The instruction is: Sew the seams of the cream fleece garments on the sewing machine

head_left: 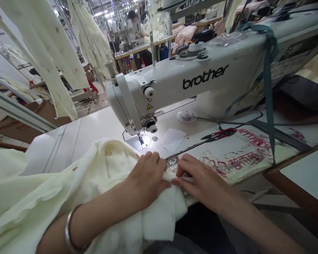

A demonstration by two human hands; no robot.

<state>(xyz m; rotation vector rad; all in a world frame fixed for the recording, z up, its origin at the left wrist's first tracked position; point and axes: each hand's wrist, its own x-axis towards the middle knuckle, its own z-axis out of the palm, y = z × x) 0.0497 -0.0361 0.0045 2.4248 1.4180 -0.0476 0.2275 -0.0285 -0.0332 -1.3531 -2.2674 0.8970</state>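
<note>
Pale cream fabric with small printed spots lies bunched over the front of the sewing table and drapes off its edge. My left hand grips a fold of it, fingers curled, with a metal bangle on that wrist. Close beside it, my right hand pinches the fabric's edge between thumb and fingers. Both hands are just in front of the white sewing machine, whose lit presser foot stands over the needle plate. No fabric lies under the foot.
Thread snips with red handles lie right of a white scrap. A clear bobbin case-like disc sits by the machine's arm. A green strip hangs from the machine. Cream garments hang at left; a person sits behind.
</note>
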